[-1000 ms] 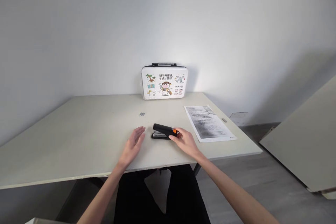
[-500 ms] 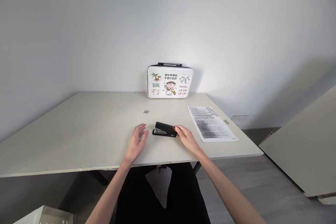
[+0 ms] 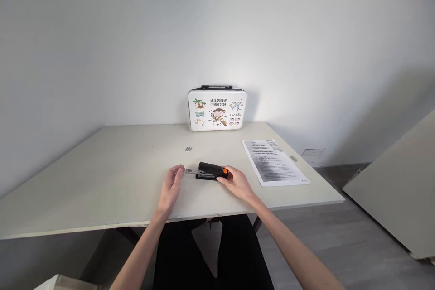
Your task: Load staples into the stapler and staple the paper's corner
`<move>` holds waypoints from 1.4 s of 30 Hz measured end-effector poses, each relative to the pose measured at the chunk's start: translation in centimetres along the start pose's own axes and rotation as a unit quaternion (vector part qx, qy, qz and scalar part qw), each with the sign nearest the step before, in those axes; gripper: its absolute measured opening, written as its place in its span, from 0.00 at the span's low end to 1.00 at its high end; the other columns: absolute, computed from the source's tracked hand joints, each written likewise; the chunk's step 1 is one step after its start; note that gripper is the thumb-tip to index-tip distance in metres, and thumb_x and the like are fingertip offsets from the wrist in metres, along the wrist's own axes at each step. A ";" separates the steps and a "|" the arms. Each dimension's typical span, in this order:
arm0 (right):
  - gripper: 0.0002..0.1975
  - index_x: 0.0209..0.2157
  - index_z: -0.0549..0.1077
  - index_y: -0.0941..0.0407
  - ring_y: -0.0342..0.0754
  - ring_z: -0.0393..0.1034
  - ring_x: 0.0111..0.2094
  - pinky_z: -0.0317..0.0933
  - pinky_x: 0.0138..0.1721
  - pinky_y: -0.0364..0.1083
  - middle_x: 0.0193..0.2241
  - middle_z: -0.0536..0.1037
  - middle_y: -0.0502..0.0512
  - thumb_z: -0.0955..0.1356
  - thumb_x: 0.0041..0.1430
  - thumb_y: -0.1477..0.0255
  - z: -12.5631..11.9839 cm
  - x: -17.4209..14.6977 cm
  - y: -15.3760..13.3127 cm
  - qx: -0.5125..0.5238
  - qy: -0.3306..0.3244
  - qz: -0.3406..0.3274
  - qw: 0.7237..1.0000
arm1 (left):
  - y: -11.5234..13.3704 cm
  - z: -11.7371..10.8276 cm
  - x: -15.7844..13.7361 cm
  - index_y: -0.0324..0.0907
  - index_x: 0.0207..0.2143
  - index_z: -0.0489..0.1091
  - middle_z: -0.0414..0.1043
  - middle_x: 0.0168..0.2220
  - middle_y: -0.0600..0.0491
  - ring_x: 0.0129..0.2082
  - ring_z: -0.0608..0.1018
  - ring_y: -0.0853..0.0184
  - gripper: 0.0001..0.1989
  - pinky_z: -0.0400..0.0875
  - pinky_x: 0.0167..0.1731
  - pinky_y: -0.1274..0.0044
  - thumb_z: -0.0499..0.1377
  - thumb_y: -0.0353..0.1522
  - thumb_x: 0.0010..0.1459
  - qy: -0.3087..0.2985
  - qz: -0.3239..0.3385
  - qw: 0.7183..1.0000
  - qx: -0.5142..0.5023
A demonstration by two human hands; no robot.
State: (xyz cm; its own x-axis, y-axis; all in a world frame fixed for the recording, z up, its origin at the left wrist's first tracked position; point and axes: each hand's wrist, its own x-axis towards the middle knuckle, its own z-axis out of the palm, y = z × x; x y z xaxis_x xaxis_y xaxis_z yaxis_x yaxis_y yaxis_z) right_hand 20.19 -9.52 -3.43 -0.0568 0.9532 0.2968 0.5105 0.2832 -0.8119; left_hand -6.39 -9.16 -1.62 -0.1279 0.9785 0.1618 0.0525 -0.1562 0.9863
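Case: white carry case (image 3: 216, 109) with cartoon travel prints, upright against the wall at the table's far edge
Paper: printed sheet (image 3: 273, 161) flat near the right edge
Table: pale top (image 3: 102, 176)
Board: leaning panel (image 3: 397, 186), far right
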 end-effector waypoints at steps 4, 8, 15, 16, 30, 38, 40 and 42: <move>0.15 0.47 0.77 0.53 0.50 0.74 0.32 0.68 0.36 0.48 0.38 0.81 0.54 0.72 0.64 0.59 -0.2 -0.8 -0.2 0.010 0.036 -0.028 0.999 | 0.9 1.1 0.3 0.41 0.49 0.74 0.76 0.58 0.42 0.61 0.77 0.58 0.10 0.65 0.66 0.70 0.61 0.36 0.71 0.033 -0.077 0.987 -0.134; 0.11 0.50 0.77 0.50 0.50 0.75 0.34 0.70 0.34 0.47 0.41 0.81 0.54 0.71 0.67 0.66 -1.2 -2.6 -1.6 -0.021 0.084 -0.112 0.990 | 2.9 3.4 0.8 0.35 0.50 0.70 0.78 0.52 0.35 0.53 0.82 0.57 0.12 0.75 0.57 0.67 0.51 0.33 0.75 0.039 -0.249 0.906 -0.339; 0.27 0.57 0.76 0.46 0.48 0.76 0.40 0.73 0.38 0.47 0.51 0.81 0.55 0.64 0.66 0.87 -3.5 -3.9 -3.8 -0.182 0.160 -0.366 0.899 | 4.6 6.6 1.2 0.35 0.58 0.68 0.79 0.52 0.36 0.46 0.85 0.55 0.19 0.80 0.42 0.66 0.44 0.34 0.75 -0.016 -0.356 0.833 -0.423; 0.28 0.58 0.76 0.46 0.47 0.75 0.38 0.74 0.37 0.47 0.51 0.81 0.55 0.65 0.66 0.88 -3.7 -3.9 -3.7 -0.191 0.165 -0.375 0.892 | 4.6 6.7 1.2 0.35 0.57 0.69 0.79 0.52 0.37 0.46 0.85 0.55 0.19 0.79 0.42 0.67 0.44 0.32 0.74 -0.017 -0.356 0.832 -0.426; 0.27 0.60 0.75 0.42 0.49 0.78 0.44 0.77 0.38 0.48 0.52 0.79 0.56 0.66 0.67 0.83 -5.1 -4.9 -2.8 -0.076 0.190 -0.276 0.939 | 3.2 5.3 -0.3 0.36 0.46 0.78 0.55 0.25 0.59 0.22 0.61 0.72 0.13 0.62 0.25 0.79 0.53 0.29 0.69 0.028 -0.179 0.946 -0.269; 0.13 0.52 0.79 0.47 0.50 0.78 0.41 0.77 0.37 0.49 0.48 0.80 0.57 0.72 0.66 0.69 -2.9 -4.2 -3.1 0.023 0.192 -0.169 0.966 | 3.6 5.6 -3.1 0.42 0.57 0.77 0.56 0.31 0.55 0.33 0.65 0.65 0.24 0.63 0.37 0.73 0.45 0.40 0.74 -0.100 0.095 0.979 0.148; 0.14 0.51 0.79 0.49 0.51 0.77 0.42 0.77 0.37 0.49 0.48 0.80 0.57 0.73 0.65 0.65 -2.4 -3.7 -3.5 0.056 0.183 -0.130 0.973 | 3.8 5.5 -3.1 0.43 0.57 0.76 0.57 0.33 0.54 0.33 0.66 0.65 0.22 0.64 0.37 0.73 0.48 0.38 0.72 -0.114 0.132 0.965 0.196; 0.15 0.51 0.80 0.50 0.50 0.77 0.40 0.76 0.36 0.48 0.47 0.81 0.57 0.73 0.64 0.62 -1.8 -2.8 -3.5 0.093 0.173 -0.083 0.977 | 3.7 5.3 -2.7 0.44 0.61 0.73 0.58 0.33 0.56 0.31 0.66 0.66 0.22 0.64 0.36 0.74 0.51 0.37 0.70 -0.105 0.133 0.963 0.209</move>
State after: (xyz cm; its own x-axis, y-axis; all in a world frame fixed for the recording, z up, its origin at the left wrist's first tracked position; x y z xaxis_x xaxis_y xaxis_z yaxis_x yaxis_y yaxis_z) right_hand 20.13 -13.41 -0.52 0.1833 0.8089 0.5586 0.3524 0.4764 -0.8055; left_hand -0.65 -11.63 1.40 0.1458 0.9237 0.3542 0.4553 -0.3805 0.8050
